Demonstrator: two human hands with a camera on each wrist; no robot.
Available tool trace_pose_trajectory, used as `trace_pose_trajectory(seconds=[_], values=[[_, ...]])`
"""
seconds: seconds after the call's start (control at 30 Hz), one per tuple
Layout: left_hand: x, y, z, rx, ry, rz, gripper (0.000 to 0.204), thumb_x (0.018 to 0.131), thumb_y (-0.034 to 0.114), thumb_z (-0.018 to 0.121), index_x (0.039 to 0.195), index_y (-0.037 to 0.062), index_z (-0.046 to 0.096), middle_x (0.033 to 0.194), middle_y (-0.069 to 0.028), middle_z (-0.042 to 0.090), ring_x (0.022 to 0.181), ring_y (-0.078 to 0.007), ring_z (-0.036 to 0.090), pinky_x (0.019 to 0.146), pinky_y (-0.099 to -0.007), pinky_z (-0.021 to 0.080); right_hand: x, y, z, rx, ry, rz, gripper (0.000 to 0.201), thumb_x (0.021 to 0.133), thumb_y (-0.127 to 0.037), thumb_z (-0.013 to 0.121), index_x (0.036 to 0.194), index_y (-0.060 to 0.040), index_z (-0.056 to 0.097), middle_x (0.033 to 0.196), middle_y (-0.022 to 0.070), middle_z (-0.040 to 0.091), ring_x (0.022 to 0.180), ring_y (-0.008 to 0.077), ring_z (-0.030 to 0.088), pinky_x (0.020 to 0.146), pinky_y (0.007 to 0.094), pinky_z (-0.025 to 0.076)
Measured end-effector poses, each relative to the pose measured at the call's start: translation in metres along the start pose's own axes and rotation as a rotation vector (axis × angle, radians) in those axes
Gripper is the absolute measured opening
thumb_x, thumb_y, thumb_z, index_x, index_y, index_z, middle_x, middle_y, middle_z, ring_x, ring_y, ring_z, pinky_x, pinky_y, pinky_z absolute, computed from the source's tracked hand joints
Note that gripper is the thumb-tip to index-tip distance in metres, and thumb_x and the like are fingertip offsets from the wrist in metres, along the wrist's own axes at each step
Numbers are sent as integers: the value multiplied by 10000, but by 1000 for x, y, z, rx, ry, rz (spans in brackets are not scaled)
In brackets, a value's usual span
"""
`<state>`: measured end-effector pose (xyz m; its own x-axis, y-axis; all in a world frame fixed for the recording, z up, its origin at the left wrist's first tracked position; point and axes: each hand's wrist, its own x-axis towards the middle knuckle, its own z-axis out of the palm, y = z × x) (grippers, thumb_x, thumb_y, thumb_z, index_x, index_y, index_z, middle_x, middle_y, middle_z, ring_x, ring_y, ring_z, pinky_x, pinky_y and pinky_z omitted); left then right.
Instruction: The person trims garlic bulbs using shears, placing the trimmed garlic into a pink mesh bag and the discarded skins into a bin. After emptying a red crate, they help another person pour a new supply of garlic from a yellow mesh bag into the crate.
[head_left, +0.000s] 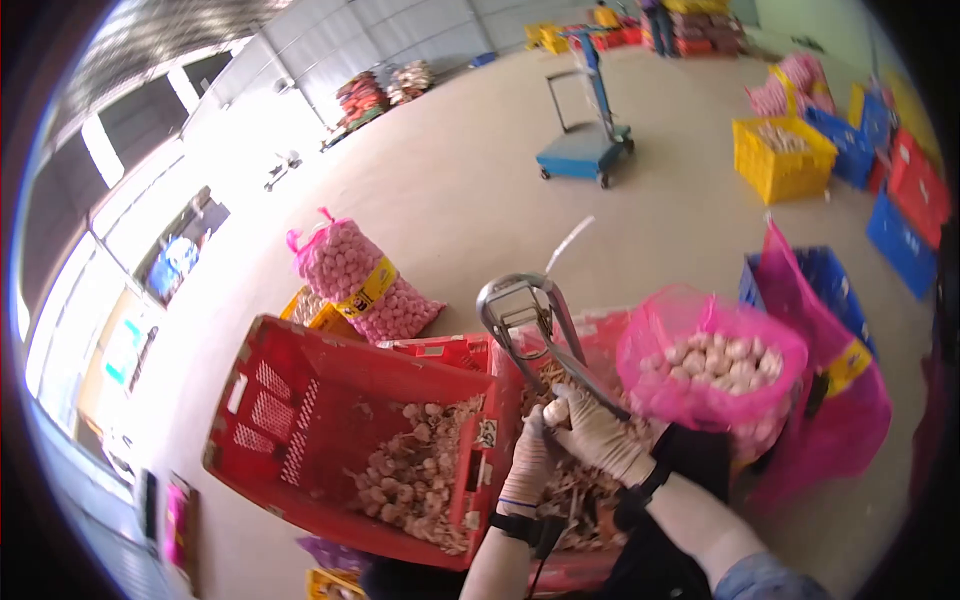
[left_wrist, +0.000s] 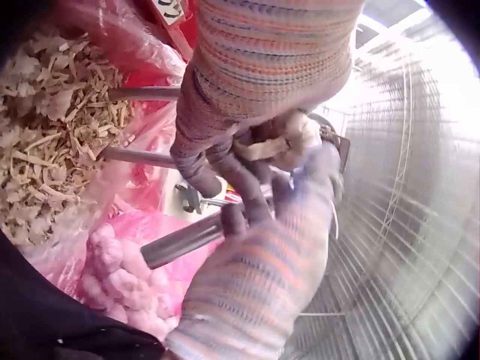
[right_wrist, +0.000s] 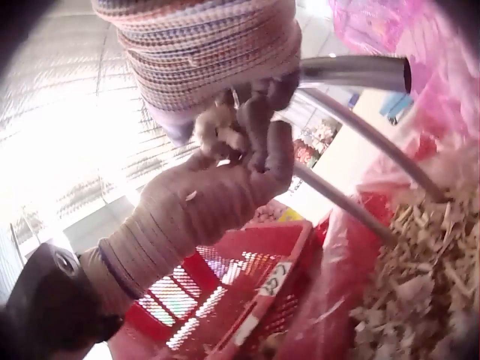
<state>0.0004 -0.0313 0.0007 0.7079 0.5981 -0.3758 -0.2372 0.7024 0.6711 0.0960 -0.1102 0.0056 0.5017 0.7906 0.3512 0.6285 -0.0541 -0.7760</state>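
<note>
Both hands wear striped knit gloves and meet at a pale garlic bulb point(head_left: 556, 411) in front of a metal clipper-like frame point(head_left: 524, 312). My left hand point(head_left: 530, 462) grips the bulb from the left with curled fingers, also visible in the right wrist view, where the left hand point(right_wrist: 199, 199) lies below the bulb point(right_wrist: 216, 133). My right hand point(head_left: 602, 440) pinches it from the other side; in the left wrist view the right hand point(left_wrist: 259, 274) has its thumb by the bulb point(left_wrist: 300, 133). The fingers partly hide the bulb and its stem.
A red crate point(head_left: 330, 350) with garlic bulbs tilts at the left. Dry scraps point(head_left: 585, 500) lie beneath the hands. Right of them stands an open pink mesh bag point(head_left: 650, 350) of garlic. A full mesh bag point(head_left: 400, 310) and a blue wheeled scale point(head_left: 583, 152) stand beyond.
</note>
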Motion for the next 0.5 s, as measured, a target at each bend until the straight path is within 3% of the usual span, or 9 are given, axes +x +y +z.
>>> trace_pose_trajectory(seconds=[0.07, 0.1, 0.13, 0.17, 0.2, 0.23, 0.27, 0.37, 0.5], values=[[-17, 25, -22, 759, 92, -172, 541, 958, 524, 494, 1259, 81, 572, 1116, -48, 620, 991, -199, 598, 873, -320, 498, 3, 9, -9, 52, -221, -32, 607, 763, -152, 736, 1286, -42, 448, 1114, 230, 615, 1048, 387, 610, 895, 435, 495], [-24, 30, -18, 803, 89, -206, 541, 958, 524, 494, 1259, 81, 572, 1116, -48, 620, 991, -199, 598, 873, -320, 498, 0, 22, -3, 15, -227, -96, 575, 759, -123, 721, 1263, -46, 456, 1104, 225, 627, 1039, 386, 615, 877, 444, 499], [-29, 34, -9, 801, 50, -83, 504, 967, 459, 522, 1311, 91, 530, 1105, -38, 603, 966, -160, 576, 844, -293, 494, 1, 29, 8, 35, -203, -65, 575, 759, -123, 721, 1263, -46, 456, 1104, 225, 627, 1039, 386, 615, 877, 444, 499], [-32, 35, -3, 786, 8, 43, 490, 975, 393, 551, 1363, 100, 488, 1094, -28, 587, 941, -122, 554, 815, -266, 490, 5, 33, 17, 89, -373, -36, 553, 756, -93, 709, 1245, -44, 457, 1104, 231, 626, 1030, 389, 619, 860, 453, 502], [-33, 34, 0, 807, 0, 24, 490, 975, 393, 551, 1363, 100, 488, 1094, -28, 587, 941, -122, 554, 815, -266, 490, 8, 31, 19, 146, -544, -13, 532, 753, -62, 697, 1228, -42, 458, 1104, 236, 626, 1021, 391, 623, 842, 461, 504], [-34, 29, 2, 793, -31, 68, 516, 961, 354, 584, 1393, 105, 453, 1133, -22, 570, 923, -110, 546, 793, -252, 482, 1, 28, 19, 83, -461, -24, 366, 790, -68, 653, 1131, -40, 521, 991, 231, 655, 924, 393, 657, 758, 475, 520], [-36, 25, 2, 772, -59, 115, 556, 948, 316, 618, 1424, 111, 418, 1172, -15, 553, 906, -98, 537, 770, -237, 474, 0, 26, 15, 94, -454, -9, 366, 790, -68, 653, 1131, -40, 521, 991, 231, 655, 924, 393, 657, 758, 475, 520], [-30, 14, -20, 542, -102, 80, 634, 892, 277, 694, 1437, 136, 403, 1105, 26, 535, 842, -77, 509, 725, -215, 448, 5, 23, -3, -267, -488, -92, 141, 869, -146, 557, 947, -42, 613, 765, 170, 678, 744, 372, 685, 643, 466, 531], [-12, -1, -53, 415, -81, 32, 512, 861, 395, 701, 1261, 117, 541, 903, 46, 535, 730, -77, 494, 638, -223, 431, 7, 20, -7, -323, -610, -107, 214, 845, -165, 545, 1009, -44, 612, 798, 202, 667, 754, 377, 669, 657, 481, 515]])
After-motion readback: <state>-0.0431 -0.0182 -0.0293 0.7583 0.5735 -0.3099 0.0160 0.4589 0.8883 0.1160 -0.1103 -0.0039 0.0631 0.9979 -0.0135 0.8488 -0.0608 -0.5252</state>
